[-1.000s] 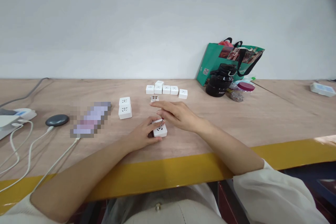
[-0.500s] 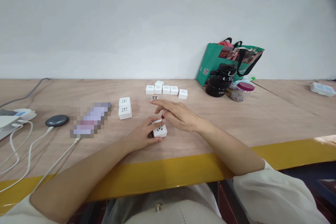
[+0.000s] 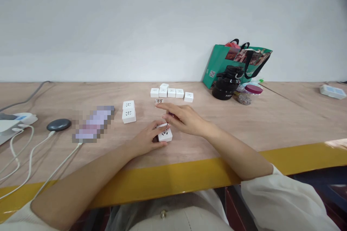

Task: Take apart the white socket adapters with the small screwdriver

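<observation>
A white socket box [image 3: 167,137] lies face up on the table near its front edge. My left hand [image 3: 148,139] is closed around its left side, thumb along the near edge and fingers at the far side. Above it, my right hand [image 3: 184,118] grips a small screwdriver [image 3: 166,127] whose thin shaft points down at the socket's face. The handle is mostly covered by the fingers. Just beyond the right fingertips sits an uncovered socket part [image 3: 159,101] with metal contacts showing.
Two white sockets [image 3: 128,114] stand left of my hands, and a row of several more [image 3: 171,92] is further back. A phone [image 3: 94,124], dark disc [image 3: 59,124] and cables lie left. A black flask [image 3: 226,86], green bag [image 3: 217,59] and lidded jar [image 3: 252,94] stand right.
The right fingers have shifted on the screwdriver, hiding the red handle that showed before. My left hand and the socket keep their place.
</observation>
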A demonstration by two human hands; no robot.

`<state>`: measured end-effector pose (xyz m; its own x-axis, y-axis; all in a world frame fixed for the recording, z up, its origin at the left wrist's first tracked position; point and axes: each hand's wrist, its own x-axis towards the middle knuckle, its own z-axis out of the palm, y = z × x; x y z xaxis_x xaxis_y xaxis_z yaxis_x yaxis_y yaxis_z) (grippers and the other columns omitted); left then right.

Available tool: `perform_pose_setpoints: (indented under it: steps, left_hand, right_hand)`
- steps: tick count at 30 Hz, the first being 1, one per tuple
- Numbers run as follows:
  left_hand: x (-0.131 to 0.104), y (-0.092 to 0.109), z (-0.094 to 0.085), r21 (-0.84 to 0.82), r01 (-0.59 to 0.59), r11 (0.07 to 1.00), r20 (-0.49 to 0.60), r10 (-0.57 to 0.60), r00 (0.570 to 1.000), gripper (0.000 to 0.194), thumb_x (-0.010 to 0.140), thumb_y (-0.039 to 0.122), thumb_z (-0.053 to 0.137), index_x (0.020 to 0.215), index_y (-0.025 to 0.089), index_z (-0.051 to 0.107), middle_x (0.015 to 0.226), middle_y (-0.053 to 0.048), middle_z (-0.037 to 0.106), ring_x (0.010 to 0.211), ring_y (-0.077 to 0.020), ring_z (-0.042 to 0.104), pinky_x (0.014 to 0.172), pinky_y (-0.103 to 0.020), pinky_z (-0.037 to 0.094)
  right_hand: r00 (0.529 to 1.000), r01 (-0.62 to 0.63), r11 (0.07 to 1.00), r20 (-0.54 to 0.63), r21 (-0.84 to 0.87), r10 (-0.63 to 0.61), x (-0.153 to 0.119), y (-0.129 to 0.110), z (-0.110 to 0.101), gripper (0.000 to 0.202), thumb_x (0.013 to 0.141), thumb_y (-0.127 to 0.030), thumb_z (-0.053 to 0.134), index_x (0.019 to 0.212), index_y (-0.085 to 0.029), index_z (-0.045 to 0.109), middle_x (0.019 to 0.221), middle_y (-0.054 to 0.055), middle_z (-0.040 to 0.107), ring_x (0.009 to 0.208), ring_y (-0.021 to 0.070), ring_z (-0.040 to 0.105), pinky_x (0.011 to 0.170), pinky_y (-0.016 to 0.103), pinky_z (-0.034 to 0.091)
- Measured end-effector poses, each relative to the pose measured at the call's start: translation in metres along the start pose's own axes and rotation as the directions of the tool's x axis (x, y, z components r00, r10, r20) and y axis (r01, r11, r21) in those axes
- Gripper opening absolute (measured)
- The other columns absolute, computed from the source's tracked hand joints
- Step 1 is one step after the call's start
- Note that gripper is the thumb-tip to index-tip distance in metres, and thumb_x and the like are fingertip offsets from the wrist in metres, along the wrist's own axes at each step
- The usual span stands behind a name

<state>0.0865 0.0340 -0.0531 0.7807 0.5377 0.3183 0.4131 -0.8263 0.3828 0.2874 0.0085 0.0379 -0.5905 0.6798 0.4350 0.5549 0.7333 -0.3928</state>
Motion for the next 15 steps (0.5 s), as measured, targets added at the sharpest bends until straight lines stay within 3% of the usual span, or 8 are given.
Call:
perform_pose_setpoints:
  steps: [7,12,15]
  left_hand:
    - [0.0008,0.0016,-0.001,0.001,-0.001,1.0,0.016,0.001,1.0,0.048,0.084,0.034,0.058,0.129,0.029,0.04,0.129,-0.008,0.036,0.118,-0.0255,0.041,0.099,-0.042,0.038]
    - [0.0,-0.0006,0.0,0.014,0.001,1.0,0.017,-0.001,1.0,0.048,0.084,0.034,0.057,0.129,0.029,0.041,0.129,-0.008,0.035,0.119,-0.0266,0.039,0.1,-0.044,0.037]
    - [-0.0002,-0.0002,-0.0002,0.004,0.016,1.0,0.022,-0.016,1.0,0.05,0.085,0.035,0.057,0.131,0.032,0.038,0.131,-0.007,0.034,0.12,-0.0268,0.039,0.1,-0.045,0.037]
  right_hand:
    - [0.995,0.093,0.994,-0.029,0.061,-0.091,-0.0006,0.0008,0.0002,0.038,0.09,-0.021,0.031,0.127,-0.019,0.042,0.091,0.004,0.061,0.08,0.0132,0.056,0.073,0.028,0.045]
    - [1.0,0.004,1.0,-0.009,0.023,-0.004,0.0001,-0.0008,-0.0001,0.037,0.091,-0.024,0.033,0.126,-0.018,0.043,0.086,0.003,0.063,0.068,0.0129,0.056,0.066,0.028,0.045]
    - [0.999,0.037,0.998,-0.003,0.054,-0.037,0.0003,-0.0015,-0.0009,0.038,0.091,-0.024,0.035,0.127,-0.017,0.042,0.089,0.004,0.063,0.073,0.0128,0.056,0.069,0.028,0.045]
